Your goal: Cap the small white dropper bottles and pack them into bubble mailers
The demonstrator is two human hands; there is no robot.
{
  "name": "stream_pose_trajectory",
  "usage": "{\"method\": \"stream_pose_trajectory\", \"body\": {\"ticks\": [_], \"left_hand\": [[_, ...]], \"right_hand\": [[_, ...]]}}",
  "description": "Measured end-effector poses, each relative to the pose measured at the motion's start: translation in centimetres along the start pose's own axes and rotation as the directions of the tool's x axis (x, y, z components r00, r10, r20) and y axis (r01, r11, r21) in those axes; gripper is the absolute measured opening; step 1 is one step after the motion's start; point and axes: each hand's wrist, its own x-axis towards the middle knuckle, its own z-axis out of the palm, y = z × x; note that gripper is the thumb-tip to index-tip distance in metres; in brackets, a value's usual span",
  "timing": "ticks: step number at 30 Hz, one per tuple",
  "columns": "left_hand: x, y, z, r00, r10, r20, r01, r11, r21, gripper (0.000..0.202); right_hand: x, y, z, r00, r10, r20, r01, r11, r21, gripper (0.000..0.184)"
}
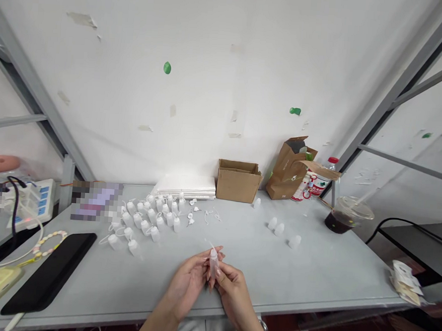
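Note:
A small translucent plastic bottle (213, 267) with a white cap and a thin strap sticking up stands nearly upright between my hands, just above the table's front part. My right hand (234, 290) is closed on its lower body with thumb and fingers. My left hand (189, 282) cups it from the other side, its fingers also around the bottle. Similar capped bottles (154, 233) with looped straps stand in a cluster to the left. Several bottles (278, 229) without visible straps stand at the right. Loose caps and strap pieces (190, 219) lie beyond my hands.
At the back are a stack of white sheets (185, 185), an open cardboard box (237, 186) and a brown paper bag (286, 172). A cup of dark drink (346, 217) stands at the right. A black slab-like device (52, 272) and a power strip (38, 203) are at the left.

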Motion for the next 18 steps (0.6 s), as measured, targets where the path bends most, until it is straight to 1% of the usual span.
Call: {"method": "stream_pose_trajectory", "body": {"ticks": [3,11,18], "left_hand": [[0.0,0.1,0.2,1.0,-0.025,-0.011,0.025,1.0,-0.019,0.033],[-0.3,0.6,1.0,0.997,-0.059,-0.05,0.058,0.998,-0.007,0.029],[0.0,0.7,1.2,0.991,-0.102,-0.085,0.101,0.995,-0.021,0.03]], "right_hand": [[0.0,0.1,-0.1,1.0,-0.001,0.006,0.001,1.0,0.007,0.026],[0.0,-0.1,0.0,1.0,0.004,0.029,-0.006,0.997,0.072,0.026],[-0.1,-0.3,0.1,0.999,0.031,0.044,-0.036,0.993,0.113,0.027]]}}
